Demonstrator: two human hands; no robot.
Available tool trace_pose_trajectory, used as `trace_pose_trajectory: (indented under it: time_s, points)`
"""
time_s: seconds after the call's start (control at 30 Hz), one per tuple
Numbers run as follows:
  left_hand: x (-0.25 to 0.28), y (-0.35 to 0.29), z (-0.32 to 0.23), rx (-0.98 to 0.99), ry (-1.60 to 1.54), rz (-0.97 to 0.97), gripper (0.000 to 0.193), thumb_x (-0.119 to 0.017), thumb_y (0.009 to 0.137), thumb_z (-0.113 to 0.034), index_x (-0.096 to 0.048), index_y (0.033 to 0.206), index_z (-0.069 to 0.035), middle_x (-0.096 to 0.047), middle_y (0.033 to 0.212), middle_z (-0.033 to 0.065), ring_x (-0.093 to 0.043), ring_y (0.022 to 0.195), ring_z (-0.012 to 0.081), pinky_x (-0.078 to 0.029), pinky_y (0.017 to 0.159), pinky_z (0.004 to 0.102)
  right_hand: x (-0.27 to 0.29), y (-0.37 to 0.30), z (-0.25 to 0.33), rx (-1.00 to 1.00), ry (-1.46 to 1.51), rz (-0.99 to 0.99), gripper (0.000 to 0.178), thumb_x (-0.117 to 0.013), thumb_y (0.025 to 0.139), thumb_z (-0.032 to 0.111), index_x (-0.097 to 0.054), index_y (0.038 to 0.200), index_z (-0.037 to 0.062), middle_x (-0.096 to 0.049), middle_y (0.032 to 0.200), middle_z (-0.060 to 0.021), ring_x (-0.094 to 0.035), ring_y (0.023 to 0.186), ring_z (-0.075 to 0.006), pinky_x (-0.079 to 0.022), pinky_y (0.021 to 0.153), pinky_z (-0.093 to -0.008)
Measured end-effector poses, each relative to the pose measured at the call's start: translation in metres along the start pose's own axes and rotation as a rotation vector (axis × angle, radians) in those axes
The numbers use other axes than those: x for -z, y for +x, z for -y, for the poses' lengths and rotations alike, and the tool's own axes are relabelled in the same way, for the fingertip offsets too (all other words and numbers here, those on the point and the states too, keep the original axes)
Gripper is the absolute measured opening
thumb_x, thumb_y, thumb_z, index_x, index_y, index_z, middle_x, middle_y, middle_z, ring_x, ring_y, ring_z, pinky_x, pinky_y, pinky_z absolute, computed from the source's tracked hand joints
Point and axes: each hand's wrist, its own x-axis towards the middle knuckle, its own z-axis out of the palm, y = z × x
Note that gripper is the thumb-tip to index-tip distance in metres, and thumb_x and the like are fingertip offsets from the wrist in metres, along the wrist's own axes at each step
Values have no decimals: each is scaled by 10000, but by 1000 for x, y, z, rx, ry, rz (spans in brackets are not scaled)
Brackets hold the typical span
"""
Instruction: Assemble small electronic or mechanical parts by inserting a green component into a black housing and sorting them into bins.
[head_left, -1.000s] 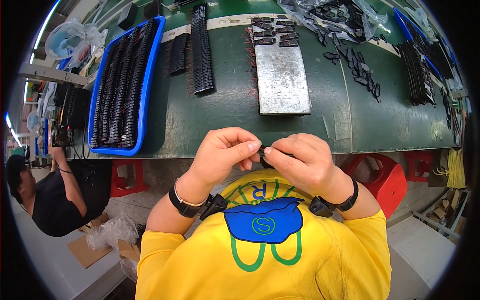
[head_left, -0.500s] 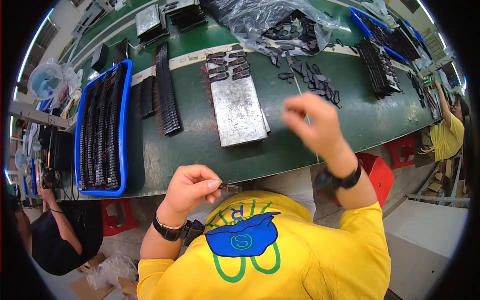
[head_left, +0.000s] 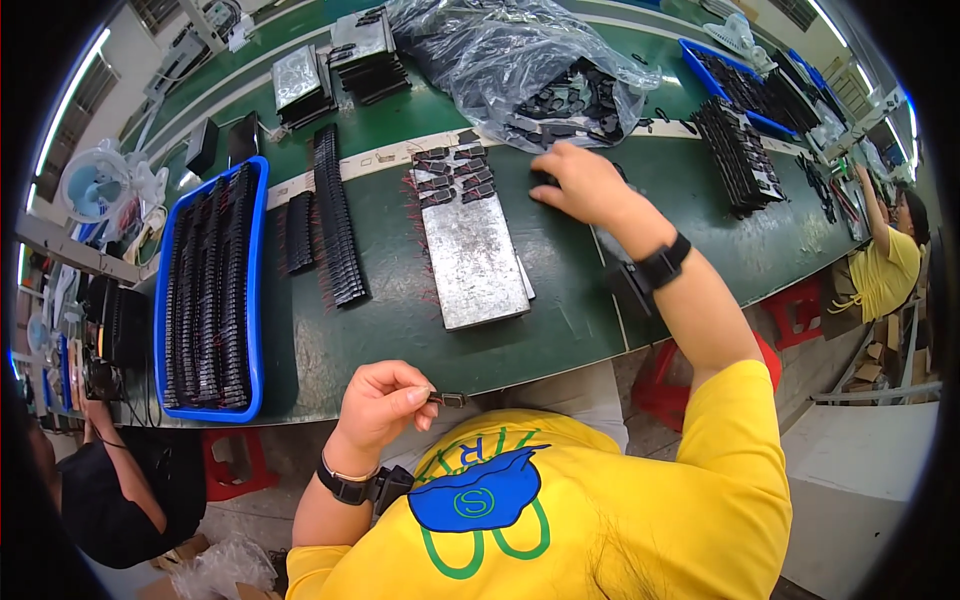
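My left hand (head_left: 385, 405), near the table's front edge, pinches a small dark rectangular component (head_left: 447, 399) between thumb and fingertips. My right hand (head_left: 580, 185) is stretched out over the table, its fingers curled down at a small black plastic piece (head_left: 542, 180); the hand hides most of the loose pieces around it. Between my hands and farther in lies a silvery metal plate (head_left: 470, 265) on a stack. On its far end sit several small black components (head_left: 455, 180) in two columns, with red wires sticking out along the left side.
A blue tray (head_left: 258, 290) packed with rows of black components stands at left, with long black strips (head_left: 338, 220) beside it. A clear plastic bag (head_left: 470, 70) of black pieces lies at the back. Stacked plates (head_left: 735, 160) stand at right. Co-workers sit on both sides.
My right hand has moved away from me and left, down onto the loose black pieces. My left hand keeps its pinch on the component. The whole view has shifted slightly.
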Motion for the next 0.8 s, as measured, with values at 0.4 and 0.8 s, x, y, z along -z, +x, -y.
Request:
trace_pose_trajectory:
  time_s: [0.4,0.8]
  points:
    - [-1,2,0,12,96,-4,86,-620,830,-23,-613,842,62,-640,726,172,-610,535,197,-517,487,279,26,-98,-17,144,393,-134,344,-722,715,51,-623,1045,40,-581,956,-104,-598,829,-264,-497,718,-338]
    - [-3,1,1,-28,64,40,77,-621,860,-27,-627,885,45,-656,751,140,-637,619,170,-537,565,275,14,-60,0,39,319,41,248,-703,745,147,-647,947,16,-612,774,-111,-602,676,-249,-481,627,-340]
